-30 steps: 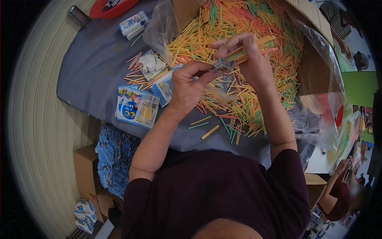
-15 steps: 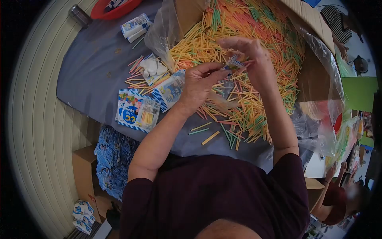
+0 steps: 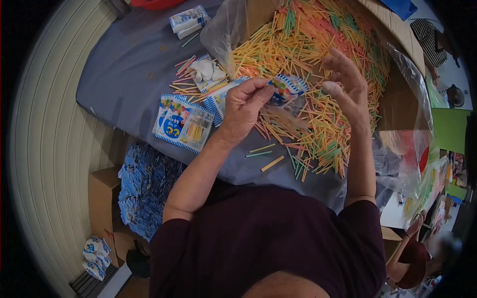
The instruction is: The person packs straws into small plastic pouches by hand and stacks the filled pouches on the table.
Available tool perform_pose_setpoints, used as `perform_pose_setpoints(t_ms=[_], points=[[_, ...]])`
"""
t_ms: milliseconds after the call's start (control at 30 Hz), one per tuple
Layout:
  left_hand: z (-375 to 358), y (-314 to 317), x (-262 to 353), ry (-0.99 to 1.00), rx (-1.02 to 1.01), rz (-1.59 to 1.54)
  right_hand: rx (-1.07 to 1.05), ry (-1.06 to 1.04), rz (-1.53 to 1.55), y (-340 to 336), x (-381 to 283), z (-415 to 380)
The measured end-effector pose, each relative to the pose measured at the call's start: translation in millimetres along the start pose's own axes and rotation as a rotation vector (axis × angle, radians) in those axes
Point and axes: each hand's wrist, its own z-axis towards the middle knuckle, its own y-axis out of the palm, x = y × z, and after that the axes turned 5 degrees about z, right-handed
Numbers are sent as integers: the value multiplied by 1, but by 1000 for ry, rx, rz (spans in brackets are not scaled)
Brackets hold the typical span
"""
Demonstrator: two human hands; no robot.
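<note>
One printed packet (image 3: 287, 90) is up in the left hand's (image 3: 244, 107) pinch, right hand (image 3: 349, 87) spread wide with nothing seen in it: packet handling looks like the step, and the next move, I'd judge, calls for a light, steady grip!

Down the left runs a slatted wall (image 3: 44, 129); the cloth-covered counter (image 3: 121, 64) fills the middle. An open cardboard box (image 3: 395, 102) stands at its far side, a huge heap of coloured sticks (image 3: 271, 47) in and before it, the held packet over the near part. Overlapping flat packets (image 3: 184, 124) lie left of the hands, loose sticks (image 3: 272, 164) nearer the body, small rings (image 3: 162, 47) beyond.
</note>
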Motion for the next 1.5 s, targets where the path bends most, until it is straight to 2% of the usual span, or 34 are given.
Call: perform_pose_setpoints(t_ms=[33, 100, 133, 167, 200, 233, 300, 367, 433, 467, 500, 533, 567, 600, 700, 767, 800, 867, 933, 1000, 1067, 1300, 1500], points=[[-4, 1, 0, 28, -20, 39, -7, 81, 404, 20, -12, -9], [-15, 3, -3, 19, 23, 14, -305, -81, -65, 39, -29, -17], [-21, 3, 3, 43, -15, 66, -197, -169, -167, 56, -30, -23], [-26, 1, 11, 72, -50, 120, -204, -172, -158, 62, -28, -27], [-36, -2, 19, 130, 14, 271, -194, -94, -13, 67, -26, -29], [-45, -11, 22, 133, 21, 278, -180, -15, 130, 73, -23, -32], [-61, -34, 24, 177, 5, 621, -284, -56, 89, 88, -20, -43], [-73, -36, 34, 161, 29, 583, -320, -129, 78, 109, -31, -48], [-81, -35, 47, 117, 232, 242, -237, -83, 200, 122, -39, -47], [-82, -42, 44, 233, 231, 364, -158, -40, 321, 128, -43, -45], [-83, -47, 44, 236, 241, 373, -265, -172, 173, 122, -44, -40], [-82, -50, 43, 339, 182, 445, -269, -174, 181, 120, -44, -40], [-82, -53, 42, 438, 116, 514, -363, -278, 45, 119, -44, -42], [-84, -57, 40, 435, 112, 511, -453, -376, -97, 117, -45, -44], [-89, -58, 37, 496, 4, 624, -357, -455, -77, 112, -40, -43], [-92, -42, 44, 449, 144, 836, -369, -451, -120, 106, -43, -47], [-92, -41, 42, 442, 146, 837, -385, -457, -155, 104, -44, -49], [-89, -44, 36, 601, 95, 1034, -396, -421, -187, 106, -48, -57], [-90, -51, 30, 579, 92, 991, -409, -387, -216, 109, -48, -62], [-93, -53, 30, 564, 91, 949, -306, -369, -134, 112, -45, -63], [-97, -52, 31, 508, 91, 899, -328, -387, -145, 111, -43, -63], [-100, -57, 28, 540, 86, 877, -405, -437, -179, 115, -54, -62], [-103, -57, 29, 517, 34, 852, -473, -521, -277, 123, -39, -65]])
